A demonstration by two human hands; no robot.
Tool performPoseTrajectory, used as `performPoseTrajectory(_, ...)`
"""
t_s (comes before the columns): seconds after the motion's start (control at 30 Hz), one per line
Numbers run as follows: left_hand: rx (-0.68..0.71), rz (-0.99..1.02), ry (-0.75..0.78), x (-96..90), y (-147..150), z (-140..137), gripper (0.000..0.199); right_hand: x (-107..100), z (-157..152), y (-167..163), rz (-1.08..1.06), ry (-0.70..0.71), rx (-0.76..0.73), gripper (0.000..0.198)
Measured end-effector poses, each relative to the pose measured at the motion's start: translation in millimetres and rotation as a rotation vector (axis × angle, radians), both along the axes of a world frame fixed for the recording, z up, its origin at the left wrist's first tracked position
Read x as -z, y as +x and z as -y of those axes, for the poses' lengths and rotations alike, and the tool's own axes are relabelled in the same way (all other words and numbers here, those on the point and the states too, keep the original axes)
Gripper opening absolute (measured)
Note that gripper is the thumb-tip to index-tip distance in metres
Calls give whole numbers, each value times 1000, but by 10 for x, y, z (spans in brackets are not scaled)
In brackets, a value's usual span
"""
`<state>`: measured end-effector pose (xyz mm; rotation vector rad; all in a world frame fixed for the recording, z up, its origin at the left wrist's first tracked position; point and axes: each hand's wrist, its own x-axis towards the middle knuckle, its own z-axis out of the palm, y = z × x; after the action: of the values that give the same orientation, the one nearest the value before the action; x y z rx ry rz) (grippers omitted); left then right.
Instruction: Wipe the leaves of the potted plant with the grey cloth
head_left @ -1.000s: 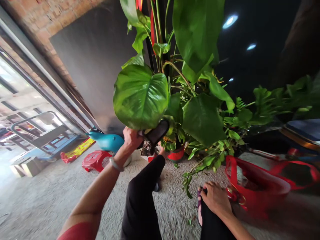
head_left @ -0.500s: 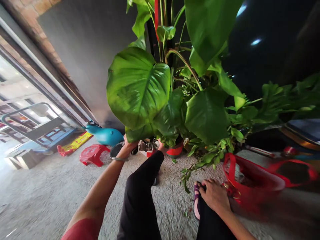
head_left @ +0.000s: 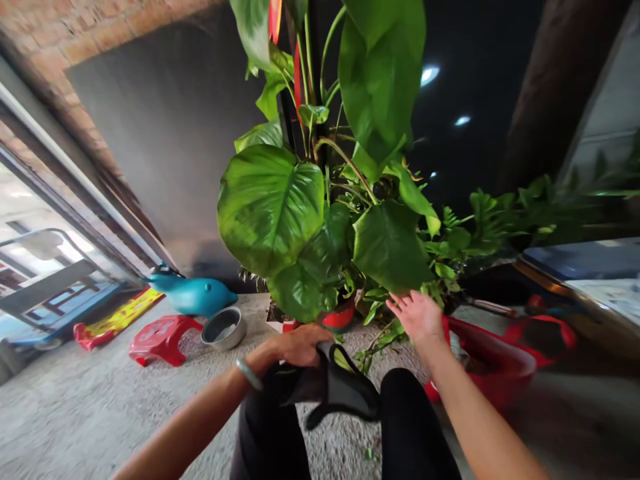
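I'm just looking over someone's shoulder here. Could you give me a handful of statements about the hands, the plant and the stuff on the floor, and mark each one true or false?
1. The left hand grips a black cloth over the knees. True.
2. The right hand is clenched around a watering can. False: its fingers are spread open, reaching toward the low leaves of the potted plant, and it holds nothing.
3. A metal bowl sits on the floor beside a red stool. True.
4. The plant's pot is blue. False: the part that shows is red.
5. A red bag lies on the person's right. True.
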<state>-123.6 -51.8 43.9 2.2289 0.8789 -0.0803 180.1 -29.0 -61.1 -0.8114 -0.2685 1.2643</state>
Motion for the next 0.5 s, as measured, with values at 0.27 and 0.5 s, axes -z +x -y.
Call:
performPoseTrajectory(0.27, -506, 1024, 321, -1048, 532, -114, 27, -381, 417, -275, 30, 164, -37, 34)
performPoseTrajectory(0.5, -283, 745, -108, -1173, 792, 270, 14, -587, 783, -616, 199, 259, -49, 40)
